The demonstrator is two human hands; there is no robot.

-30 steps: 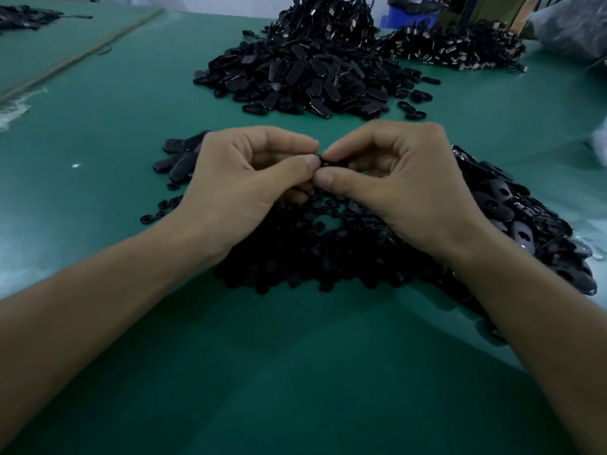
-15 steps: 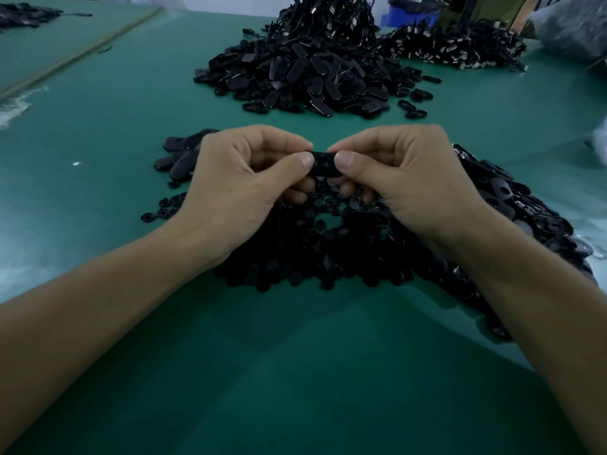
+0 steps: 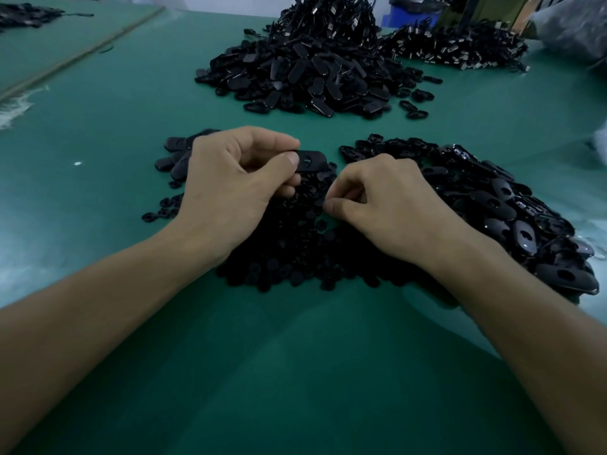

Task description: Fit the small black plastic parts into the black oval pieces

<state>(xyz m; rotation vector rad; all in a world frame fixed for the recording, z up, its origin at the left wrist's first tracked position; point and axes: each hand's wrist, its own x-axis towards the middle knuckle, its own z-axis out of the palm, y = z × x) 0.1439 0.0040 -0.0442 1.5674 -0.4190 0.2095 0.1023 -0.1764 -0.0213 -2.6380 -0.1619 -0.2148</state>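
Pinching 1 black oval piece [image 3: 310, 160], the left hand [image 3: 235, 192] hangs over the small black parts [image 3: 289, 261] where the right hand [image 3: 391, 208] curls down, maybe holding 1, I can't tell, to push in next

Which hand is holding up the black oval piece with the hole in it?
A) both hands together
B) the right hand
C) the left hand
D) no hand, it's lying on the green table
C: the left hand pinches the black oval piece between thumb and fingers, while the right hand is lower, over the heap of small black parts, not touching that piece.
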